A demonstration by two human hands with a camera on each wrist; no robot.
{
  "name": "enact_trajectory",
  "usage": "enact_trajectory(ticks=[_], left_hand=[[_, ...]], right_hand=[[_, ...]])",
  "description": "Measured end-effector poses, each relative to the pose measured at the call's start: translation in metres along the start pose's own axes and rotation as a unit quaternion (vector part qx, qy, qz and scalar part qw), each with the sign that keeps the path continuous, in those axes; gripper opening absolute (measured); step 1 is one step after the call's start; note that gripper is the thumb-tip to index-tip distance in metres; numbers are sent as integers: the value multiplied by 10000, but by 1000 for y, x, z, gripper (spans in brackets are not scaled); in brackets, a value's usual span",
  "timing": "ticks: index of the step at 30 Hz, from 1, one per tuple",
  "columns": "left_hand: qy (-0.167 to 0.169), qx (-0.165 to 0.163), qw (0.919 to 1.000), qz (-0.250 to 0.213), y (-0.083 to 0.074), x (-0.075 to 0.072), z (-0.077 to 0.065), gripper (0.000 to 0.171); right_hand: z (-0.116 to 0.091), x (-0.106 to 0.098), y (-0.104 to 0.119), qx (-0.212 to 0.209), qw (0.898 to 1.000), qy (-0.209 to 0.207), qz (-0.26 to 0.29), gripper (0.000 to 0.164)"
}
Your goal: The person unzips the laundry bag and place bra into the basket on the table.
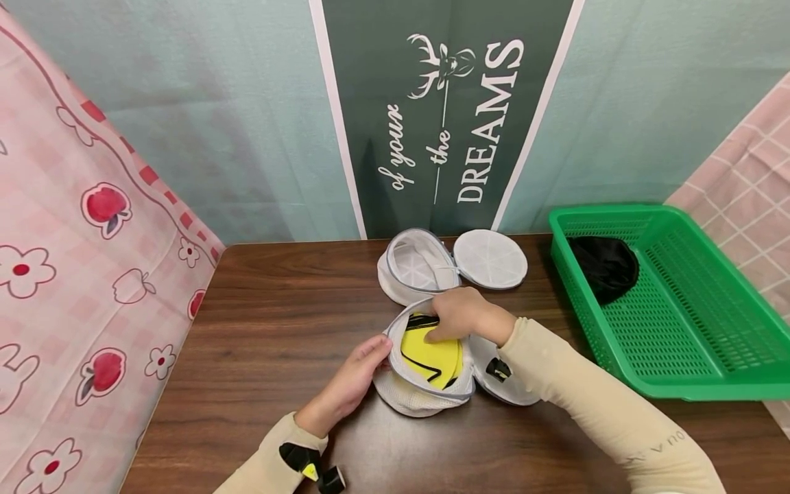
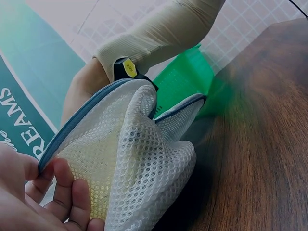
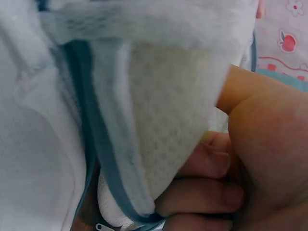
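A white mesh laundry bag with a grey-blue zip stands unzipped on the table, its round lid folded out to the right. Inside lies a folded yellow item with black lines; its kind I cannot tell. My left hand pinches the bag's left rim between thumb and fingers. At the far right rim, my right hand grips the mesh wall, its thumb over the yellow item. In the right wrist view, curled fingers show beside the mesh; the yellow item is mostly hidden there.
Behind it, a second open mesh bag stands with its round lid laid to the right. A green plastic basket at the right holds a black cloth item. Curtains surround the wooden table.
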State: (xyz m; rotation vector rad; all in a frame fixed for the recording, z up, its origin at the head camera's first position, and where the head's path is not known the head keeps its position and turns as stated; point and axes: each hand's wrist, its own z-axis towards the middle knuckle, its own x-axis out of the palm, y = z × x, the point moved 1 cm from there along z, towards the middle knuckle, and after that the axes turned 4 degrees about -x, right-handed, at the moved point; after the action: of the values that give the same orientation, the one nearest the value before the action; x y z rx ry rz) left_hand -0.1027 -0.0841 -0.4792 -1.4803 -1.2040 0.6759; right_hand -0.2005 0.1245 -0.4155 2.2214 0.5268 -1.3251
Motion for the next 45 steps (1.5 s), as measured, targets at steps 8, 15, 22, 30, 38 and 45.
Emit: enact_trajectory(ticks=[8,15,22,30,38,45], left_hand=[[-5,54,10000,68,0,1,0,24],[43,88,9998,199,-2,2,-2,23],[-58,53,9998,199,-3,0,-4,22],[-118,60,9996,232,-5,-2,-6,23],[-152,-25,9996,224,-6,-1,-6,22],[-240,-118,9993,274,-7,-1,-6,23]], right_hand=[[4,3,2,-45,9989,-296,370,43],[-2,-7,2,-31,9915,-39,1299,42],[-6,-15,-2,-150,9838,287,1763,44],[-18,-26,0,-123,9950,17,990,41],[-27,-35,-11,16,9903,214,1376,41],[-28,-35,-10,28,9884,191,1507,40]])
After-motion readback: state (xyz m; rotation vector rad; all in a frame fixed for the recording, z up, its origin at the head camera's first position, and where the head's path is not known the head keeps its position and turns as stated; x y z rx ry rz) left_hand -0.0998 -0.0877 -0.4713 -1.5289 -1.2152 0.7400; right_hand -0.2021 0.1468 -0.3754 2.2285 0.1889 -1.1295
